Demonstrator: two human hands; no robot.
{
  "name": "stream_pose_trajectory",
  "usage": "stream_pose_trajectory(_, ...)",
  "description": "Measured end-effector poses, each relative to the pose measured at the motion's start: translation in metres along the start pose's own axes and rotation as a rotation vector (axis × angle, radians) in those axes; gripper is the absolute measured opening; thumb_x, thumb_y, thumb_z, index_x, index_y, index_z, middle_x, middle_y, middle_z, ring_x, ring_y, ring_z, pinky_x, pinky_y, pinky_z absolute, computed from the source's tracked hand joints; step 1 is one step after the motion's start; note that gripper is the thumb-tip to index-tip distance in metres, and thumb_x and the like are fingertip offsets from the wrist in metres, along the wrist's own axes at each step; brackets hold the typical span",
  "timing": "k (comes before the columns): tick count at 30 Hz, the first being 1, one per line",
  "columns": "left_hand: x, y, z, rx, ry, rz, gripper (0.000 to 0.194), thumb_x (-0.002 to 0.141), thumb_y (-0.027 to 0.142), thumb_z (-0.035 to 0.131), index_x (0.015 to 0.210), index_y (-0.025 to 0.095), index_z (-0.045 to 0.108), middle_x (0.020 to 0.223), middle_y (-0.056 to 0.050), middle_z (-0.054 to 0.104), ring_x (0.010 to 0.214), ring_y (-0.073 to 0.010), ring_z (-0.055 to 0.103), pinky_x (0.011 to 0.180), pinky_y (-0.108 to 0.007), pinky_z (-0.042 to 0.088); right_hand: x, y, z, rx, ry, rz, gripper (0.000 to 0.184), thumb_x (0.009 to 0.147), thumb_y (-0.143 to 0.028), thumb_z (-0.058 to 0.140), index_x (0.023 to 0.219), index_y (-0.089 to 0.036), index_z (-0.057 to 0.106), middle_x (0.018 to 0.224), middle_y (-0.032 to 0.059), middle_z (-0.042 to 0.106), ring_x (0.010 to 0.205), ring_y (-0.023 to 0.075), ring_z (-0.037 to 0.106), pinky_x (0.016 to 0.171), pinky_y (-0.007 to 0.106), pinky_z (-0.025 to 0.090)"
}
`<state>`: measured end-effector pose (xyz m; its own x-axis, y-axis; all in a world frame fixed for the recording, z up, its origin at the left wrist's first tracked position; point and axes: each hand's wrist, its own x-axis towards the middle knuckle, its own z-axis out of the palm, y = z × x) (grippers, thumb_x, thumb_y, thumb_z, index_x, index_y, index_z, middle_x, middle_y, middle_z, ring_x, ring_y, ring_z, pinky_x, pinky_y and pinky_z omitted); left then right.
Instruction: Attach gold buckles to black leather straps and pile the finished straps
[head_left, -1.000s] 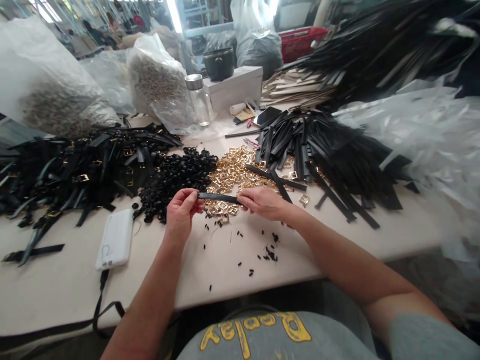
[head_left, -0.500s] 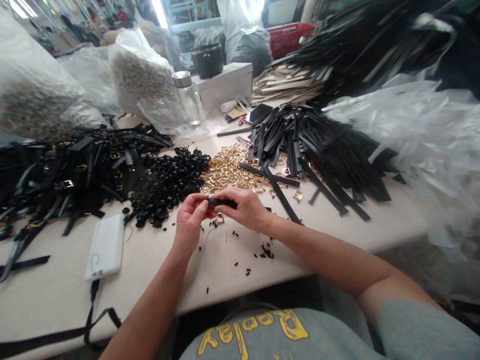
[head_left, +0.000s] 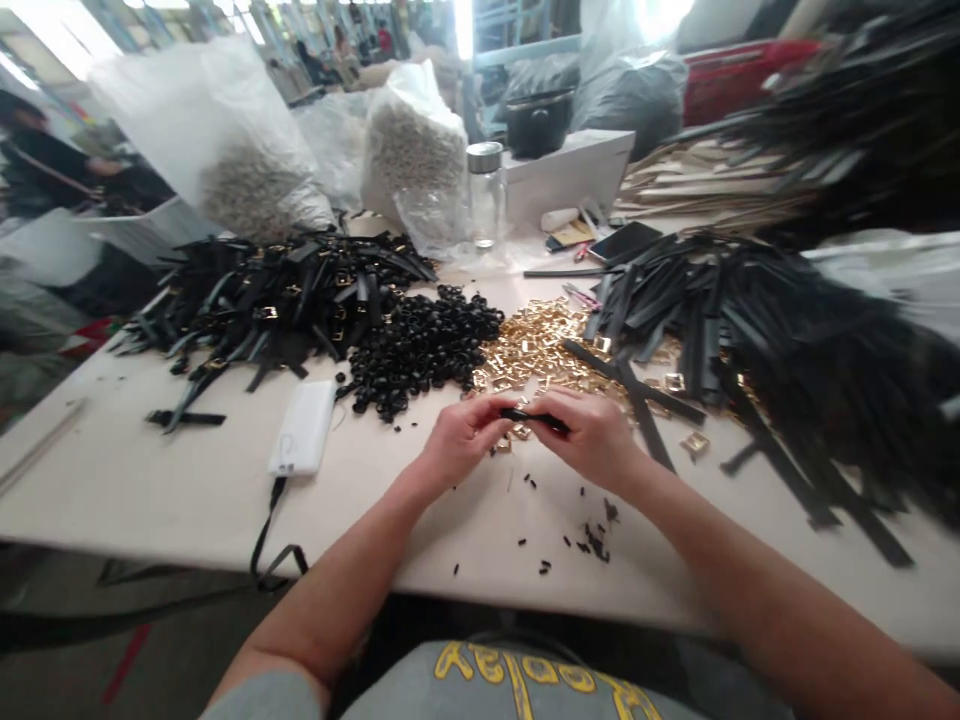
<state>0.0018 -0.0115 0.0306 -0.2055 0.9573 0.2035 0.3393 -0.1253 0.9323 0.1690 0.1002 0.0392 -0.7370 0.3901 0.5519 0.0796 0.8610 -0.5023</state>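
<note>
While my left hand (head_left: 461, 440) and right hand (head_left: 592, 440) pinch one black strap (head_left: 536, 418) at frame center, the finished pile (head_left: 277, 300) sits upper left (plenty unstrapped at right (head_left: 720, 310)).

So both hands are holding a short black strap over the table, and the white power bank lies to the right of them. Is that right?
Not quite. In the head view the white power bank lies to the left of the hands, beside the pile of black rings. The left hand and right hand do hold the short black strap over the table.
</note>
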Motion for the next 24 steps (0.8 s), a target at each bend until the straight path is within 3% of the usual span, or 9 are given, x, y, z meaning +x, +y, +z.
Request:
stream_pose_trajectory(2, 0.001, -0.003, -0.003, 0.214, -0.004, 0.084, 0.020, 0.087, 0.024, 0.062, 0.106, 0.021, 0.069, 0.095, -0.004, 0.073, 0.084, -0.0163, 0.067, 0.078, -0.028, 0.052, -0.001, 0.004, -0.001, -0.069, -0.031, -0.038, 0.012, 0.092, -0.021, 0.055, 0.089, -0.019, 0.066, 0.079, 0.0015, 0.064, 0.069, 0.0122, 0.058, 0.063, 0.023, 0.040)
stream_pose_trajectory(5, 0.001, -0.007, -0.006, 0.361, 0.003, 0.132, 0.016, 0.088, 0.021, 0.062, 0.102, 0.022, 0.070, 0.092, -0.002, 0.073, 0.082, -0.0150, 0.066, 0.077, -0.026, 0.051, -0.002, 0.004, 0.001, -0.113, -0.074, -0.035, 0.014, 0.094, -0.027, 0.055, 0.094, -0.020, 0.067, 0.082, 0.0021, 0.066, 0.072, 0.0136, 0.061, 0.064, 0.023, 0.042)
stream_pose_trajectory(9, -0.001, -0.009, -0.005, 0.444, 0.007, 0.115, 0.013, 0.089, 0.024, 0.062, 0.098, 0.022, 0.071, 0.090, -0.001, 0.073, 0.080, -0.0146, 0.066, 0.075, -0.024, 0.049, -0.002, 0.003, 0.006, -0.142, -0.102, -0.027, 0.021, 0.097, -0.037, 0.054, 0.102, -0.021, 0.066, 0.088, 0.0032, 0.067, 0.076, 0.0146, 0.064, 0.065, 0.024, 0.043)
stream_pose_trajectory(15, 0.002, -0.004, -0.003, 0.495, -0.113, 0.017, 0.013, 0.087, 0.025, 0.062, 0.096, 0.022, 0.071, 0.087, -0.001, 0.073, 0.079, -0.0150, 0.065, 0.072, -0.024, 0.047, -0.005, 0.006, 0.011, -0.265, -0.132, -0.147, 0.030, 0.102, -0.035, 0.044, 0.089, -0.018, 0.066, 0.076, 0.0031, 0.066, 0.065, 0.0133, 0.061, 0.059, 0.024, 0.036)
stream_pose_trajectory(18, 0.000, 0.003, -0.030, 0.403, -0.098, -0.074, 0.012, 0.085, 0.029, 0.063, 0.088, 0.020, 0.071, 0.080, 0.000, 0.071, 0.071, -0.0135, 0.062, 0.067, -0.023, 0.045, -0.006, 0.010, 0.011, -0.282, -0.148, -0.178, 0.032, 0.102, -0.033, 0.043, 0.083, -0.017, 0.062, 0.073, 0.0023, 0.064, 0.061, 0.0125, 0.058, 0.058, 0.025, 0.034)
stream_pose_trajectory(21, -0.009, 0.007, -0.080, 0.383, 0.158, -0.186, 0.019, 0.085, 0.035, 0.059, 0.087, 0.019, 0.069, 0.074, 0.000, 0.068, 0.066, -0.0140, 0.060, 0.063, -0.024, 0.044, -0.006, 0.014, 0.008, -0.307, -0.118, -0.167, 0.030, 0.101, -0.030, 0.044, 0.079, -0.017, 0.059, 0.072, 0.0016, 0.062, 0.059, 0.0118, 0.056, 0.056, 0.025, 0.032)
stream_pose_trajectory(24, -0.019, 0.006, -0.125, 0.596, 0.345, -0.238, 0.017, 0.082, 0.034, 0.060, 0.083, 0.020, 0.070, 0.073, 0.000, 0.067, 0.066, -0.0152, 0.058, 0.064, -0.026, 0.042, -0.004, 0.017, 0.005, -0.325, -0.092, -0.139, 0.027, 0.099, -0.029, 0.044, 0.078, -0.017, 0.058, 0.070, 0.0011, 0.061, 0.058, 0.0116, 0.054, 0.055, 0.025, 0.031)
